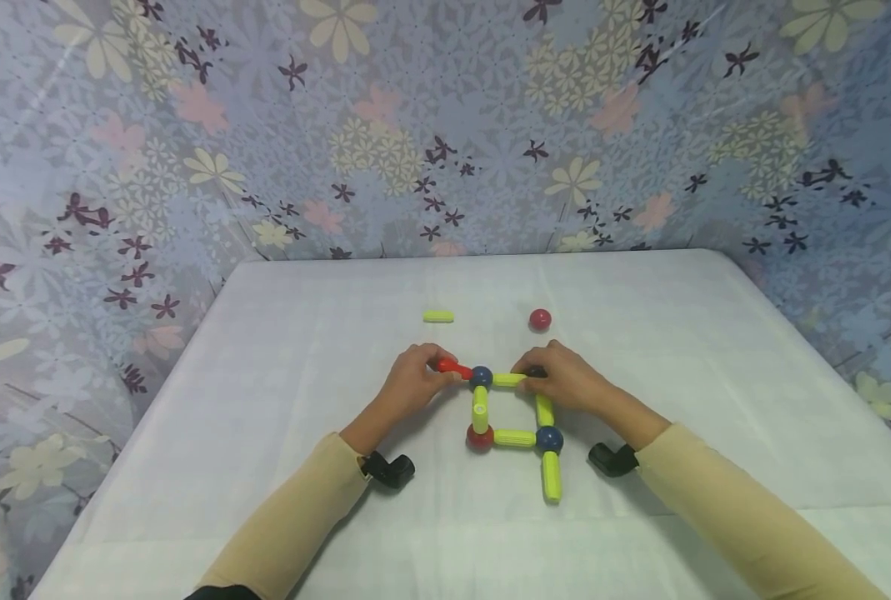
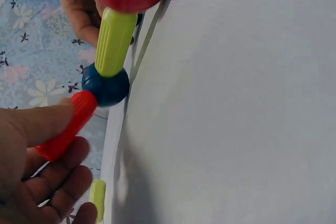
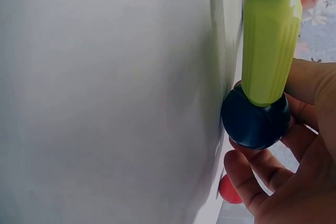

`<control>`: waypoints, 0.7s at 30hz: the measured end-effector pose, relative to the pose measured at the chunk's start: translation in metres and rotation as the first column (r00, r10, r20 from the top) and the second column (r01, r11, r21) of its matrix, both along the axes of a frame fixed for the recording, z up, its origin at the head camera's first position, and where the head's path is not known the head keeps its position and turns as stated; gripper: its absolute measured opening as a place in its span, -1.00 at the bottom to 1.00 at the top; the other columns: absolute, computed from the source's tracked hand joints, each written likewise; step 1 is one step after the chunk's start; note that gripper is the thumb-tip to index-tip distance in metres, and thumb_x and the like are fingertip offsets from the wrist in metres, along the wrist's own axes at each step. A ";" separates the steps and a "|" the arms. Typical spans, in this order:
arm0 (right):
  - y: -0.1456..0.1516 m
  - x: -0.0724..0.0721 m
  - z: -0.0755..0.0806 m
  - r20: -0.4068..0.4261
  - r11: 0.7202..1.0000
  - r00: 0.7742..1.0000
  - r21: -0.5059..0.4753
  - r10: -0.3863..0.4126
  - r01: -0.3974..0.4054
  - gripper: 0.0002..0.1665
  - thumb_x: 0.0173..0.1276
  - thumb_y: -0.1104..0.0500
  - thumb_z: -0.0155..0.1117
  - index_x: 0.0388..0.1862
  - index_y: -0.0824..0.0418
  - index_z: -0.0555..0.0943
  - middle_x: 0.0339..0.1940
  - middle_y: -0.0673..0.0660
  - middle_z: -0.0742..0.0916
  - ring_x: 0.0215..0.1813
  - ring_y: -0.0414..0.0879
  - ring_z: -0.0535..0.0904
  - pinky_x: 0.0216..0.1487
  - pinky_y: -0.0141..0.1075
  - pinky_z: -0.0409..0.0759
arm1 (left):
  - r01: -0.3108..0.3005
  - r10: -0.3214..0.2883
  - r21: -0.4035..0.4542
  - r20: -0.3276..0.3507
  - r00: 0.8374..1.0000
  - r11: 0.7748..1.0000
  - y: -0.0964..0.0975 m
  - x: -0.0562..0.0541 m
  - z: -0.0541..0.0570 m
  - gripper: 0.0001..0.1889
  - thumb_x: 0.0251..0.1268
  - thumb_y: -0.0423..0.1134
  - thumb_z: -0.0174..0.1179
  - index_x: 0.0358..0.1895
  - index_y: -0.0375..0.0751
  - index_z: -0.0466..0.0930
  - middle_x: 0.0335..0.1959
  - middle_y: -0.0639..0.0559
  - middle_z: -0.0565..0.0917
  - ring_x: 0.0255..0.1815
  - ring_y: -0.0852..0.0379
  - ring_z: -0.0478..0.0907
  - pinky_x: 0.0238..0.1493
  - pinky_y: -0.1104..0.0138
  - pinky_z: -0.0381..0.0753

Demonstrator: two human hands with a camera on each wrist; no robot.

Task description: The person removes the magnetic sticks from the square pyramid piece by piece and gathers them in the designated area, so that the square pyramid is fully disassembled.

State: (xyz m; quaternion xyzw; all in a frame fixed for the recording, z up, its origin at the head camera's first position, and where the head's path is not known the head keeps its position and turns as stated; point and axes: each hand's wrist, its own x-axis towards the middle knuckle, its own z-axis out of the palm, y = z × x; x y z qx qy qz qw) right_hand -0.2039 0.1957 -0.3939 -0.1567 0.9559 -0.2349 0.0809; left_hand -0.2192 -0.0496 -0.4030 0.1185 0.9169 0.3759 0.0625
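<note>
A square of yellow-green rods and balls lies on the table. My left hand (image 1: 415,379) pinches a red rod (image 2: 68,127) between thumb and fingers; its end meets the blue ball (image 1: 481,377) at the far left corner. At the far right corner, my right hand (image 1: 565,375) grips a dark blue ball (image 3: 257,119), with a yellow-green rod (image 3: 270,48) joined to it. The near corners are a red ball (image 1: 479,438) and another blue ball (image 1: 549,439). One rod (image 1: 480,410) stands up from the red ball; another (image 1: 552,477) points from the near blue ball toward me.
Beyond the hands lie a loose yellow-green rod (image 1: 438,317) and a loose red ball (image 1: 540,319). The white-covered table (image 1: 302,317) ends at a flowered cloth backdrop (image 1: 445,125). Black wrist mounts (image 1: 391,472) stick out near both cuffs.
</note>
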 end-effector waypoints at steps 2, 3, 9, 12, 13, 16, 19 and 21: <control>0.001 0.001 0.000 -0.001 1.000 1.000 -0.004 0.001 -0.001 -0.70 0.20 0.13 0.33 -0.05 0.09 0.66 -0.18 -0.01 0.69 -0.17 -0.10 0.38 -0.21 -0.34 0.36 | 0.019 -0.019 -0.035 -0.003 1.000 0.999 -0.002 -0.001 -0.001 -0.74 0.10 -0.20 0.33 -0.11 -0.05 0.64 -0.22 0.08 0.62 -0.14 0.11 0.42 -0.12 0.29 0.43; 0.002 0.001 0.000 -0.003 1.000 1.000 -0.005 0.002 -0.002 -0.70 0.20 0.13 0.34 -0.06 0.08 0.66 -0.18 -0.01 0.69 -0.18 -0.10 0.38 -0.21 -0.34 0.36 | 0.028 -0.029 -0.053 -0.005 1.000 0.998 -0.003 -0.001 -0.002 -0.74 0.10 -0.21 0.33 -0.10 -0.06 0.64 -0.22 0.08 0.63 -0.15 0.11 0.41 -0.12 0.29 0.43; 0.001 0.002 0.002 -0.007 1.000 1.000 -0.020 0.016 -0.016 -0.69 0.19 0.13 0.35 -0.05 0.08 0.67 -0.18 -0.01 0.70 -0.17 -0.10 0.38 -0.21 -0.35 0.36 | 0.079 -0.082 -0.119 -0.024 0.996 0.990 -0.005 -0.002 -0.001 -0.75 0.09 -0.21 0.33 -0.11 -0.06 0.67 -0.24 0.08 0.64 -0.18 0.12 0.38 -0.13 0.29 0.38; -0.001 0.003 0.006 -0.014 0.999 0.999 -0.021 0.047 -0.047 -0.62 0.18 0.09 0.36 0.00 0.09 0.64 -0.11 -0.01 0.72 -0.14 -0.08 0.40 -0.19 -0.34 0.38 | 0.112 -0.118 -0.124 -0.039 0.992 0.986 -0.004 -0.002 -0.001 -0.76 0.10 -0.19 0.33 -0.13 -0.05 0.69 -0.22 0.08 0.66 -0.18 0.12 0.39 -0.12 0.29 0.36; -0.003 0.004 0.008 -0.014 0.998 0.998 -0.020 0.054 -0.054 -0.59 0.18 0.08 0.37 0.03 0.09 0.63 -0.08 -0.01 0.72 -0.12 -0.08 0.41 -0.18 -0.33 0.39 | 0.124 -0.130 -0.123 -0.043 0.991 0.985 -0.004 -0.002 -0.001 -0.77 0.10 -0.19 0.33 -0.13 -0.04 0.69 -0.21 0.09 0.67 -0.17 0.13 0.40 -0.12 0.29 0.36; -0.009 0.003 0.014 -0.015 0.996 0.997 -0.023 0.080 -0.081 -0.52 0.18 0.03 0.36 0.10 0.10 0.60 0.00 0.02 0.72 -0.07 -0.05 0.43 -0.14 -0.31 0.41 | 0.155 -0.163 -0.121 -0.056 0.985 0.981 -0.002 -0.001 -0.002 -0.78 0.11 -0.16 0.32 -0.14 -0.03 0.70 -0.20 0.09 0.68 -0.17 0.13 0.40 -0.12 0.29 0.35; -0.014 0.002 0.017 -0.004 0.995 0.996 -0.028 0.090 -0.090 -0.50 0.20 0.00 0.34 0.12 0.09 0.59 0.04 0.03 0.71 -0.07 -0.03 0.43 -0.15 -0.31 0.41 | 0.169 -0.177 -0.111 -0.061 0.982 0.979 0.001 0.001 -0.002 -0.79 0.10 -0.16 0.33 -0.16 -0.03 0.71 -0.21 0.09 0.68 -0.18 0.13 0.39 -0.13 0.29 0.34; -0.016 0.001 0.016 0.007 0.995 0.995 -0.028 0.100 -0.100 -0.50 0.20 -0.02 0.33 0.13 0.09 0.59 0.04 0.02 0.70 -0.10 -0.04 0.42 -0.17 -0.32 0.39 | 0.175 -0.183 -0.110 -0.065 0.981 0.978 0.002 0.001 -0.002 -0.80 0.10 -0.16 0.33 -0.17 -0.03 0.71 -0.22 0.08 0.68 -0.19 0.13 0.39 -0.14 0.30 0.34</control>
